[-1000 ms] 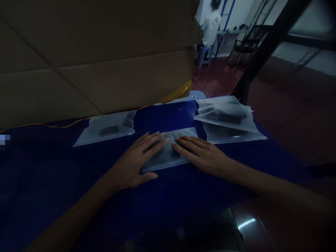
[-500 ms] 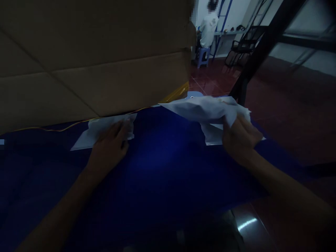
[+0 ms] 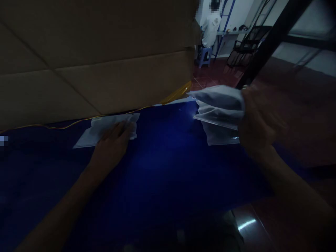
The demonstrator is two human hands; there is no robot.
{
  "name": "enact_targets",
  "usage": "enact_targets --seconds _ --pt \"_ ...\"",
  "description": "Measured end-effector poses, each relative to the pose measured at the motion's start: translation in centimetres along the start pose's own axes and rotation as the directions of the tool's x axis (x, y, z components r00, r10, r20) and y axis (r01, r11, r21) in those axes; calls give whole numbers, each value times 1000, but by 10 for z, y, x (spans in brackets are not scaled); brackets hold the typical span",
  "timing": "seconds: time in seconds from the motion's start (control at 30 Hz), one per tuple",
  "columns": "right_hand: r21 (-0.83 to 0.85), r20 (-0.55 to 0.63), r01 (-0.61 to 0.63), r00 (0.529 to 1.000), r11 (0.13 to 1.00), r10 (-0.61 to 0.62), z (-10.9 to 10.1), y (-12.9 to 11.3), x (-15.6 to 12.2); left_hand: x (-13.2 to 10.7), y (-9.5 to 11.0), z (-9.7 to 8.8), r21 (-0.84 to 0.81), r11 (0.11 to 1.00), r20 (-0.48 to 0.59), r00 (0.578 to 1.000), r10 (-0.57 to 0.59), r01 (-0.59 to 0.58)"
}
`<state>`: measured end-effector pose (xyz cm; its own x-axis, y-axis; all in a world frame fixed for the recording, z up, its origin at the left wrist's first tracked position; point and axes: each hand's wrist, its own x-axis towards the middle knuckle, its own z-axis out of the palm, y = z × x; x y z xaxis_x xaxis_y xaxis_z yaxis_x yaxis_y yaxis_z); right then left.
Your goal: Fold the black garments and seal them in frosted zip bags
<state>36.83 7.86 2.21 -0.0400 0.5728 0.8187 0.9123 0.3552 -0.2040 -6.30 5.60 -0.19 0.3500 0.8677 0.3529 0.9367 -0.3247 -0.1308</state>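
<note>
Closed right hand (image 3: 258,120) grips raised pouch (image 3: 219,96), best held level; half-curled left hand (image 3: 112,140) touches flat pouch (image 3: 103,122) beneath, grip unclear.

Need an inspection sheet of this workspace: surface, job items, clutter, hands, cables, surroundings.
Surface: table, blue, dimly lit.
Job items: left bag lying flat; stacked bags at right, overlapping; held bag in front of or above them, contact unclear.
Clutter: carton along the far edge, with yellow tape at its lower corner.
Hands: left hand on the left bag; right hand, blurred, gripping the held bag's right end.
Cables: thin yellow line along the carton's base; cable or tape, cannot tell.
Surroundings: person on a stool, chair, dark post.
</note>
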Motion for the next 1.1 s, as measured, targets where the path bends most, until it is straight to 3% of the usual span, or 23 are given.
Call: enact_targets --seconds 0.1,0.17,0.23,0.33,0.4,0.5,0.57,0.63,0.83,0.97,1.1 --pt "-104 140 216 970 971 -201 5 -1 -2 0 1 -1 -7 1000 -29 1000 11 -11" --pt "-165 256 248 945 955 -202 11 -1 -4 0 3 0 -18 999 -65 998 27 -28" --pt "-234 296 210 945 949 -136 17 -1 -6 0 7 1 -30 998 -115 992 46 -50" --pt "-285 252 177 962 942 -104 20 -8 -7 -2 20 -1 -77 987 -212 969 123 -142" --pt "-216 231 238 955 947 -187 18 -20 -9 -4 33 -5 -134 960 -287 937 198 -244" --pt "106 220 410 879 906 -424 14 -48 -18 -7 52 -16 -157 929 -321 906 274 -336" --pt "295 144 515 808 805 -571 11 -68 -27 -9 63 -22 -184 886 -355 870 344 -425" --pt "377 79 576 760 725 -645 10 -84 -36 -12 71 -25 -201 852 -376 842 388 -483" --pt "387 -29 679 685 624 -728 10 -103 -48 -17 87 -23 -285 771 -411 799 439 -570" --pt "307 -26 689 695 656 -718 9 -108 -48 -13 99 -25 -312 759 -417 800 432 -572" --pt "272 -16 686 704 674 -710 11 -112 -48 -7 104 -25 -280 754 -449 775 444 -594"
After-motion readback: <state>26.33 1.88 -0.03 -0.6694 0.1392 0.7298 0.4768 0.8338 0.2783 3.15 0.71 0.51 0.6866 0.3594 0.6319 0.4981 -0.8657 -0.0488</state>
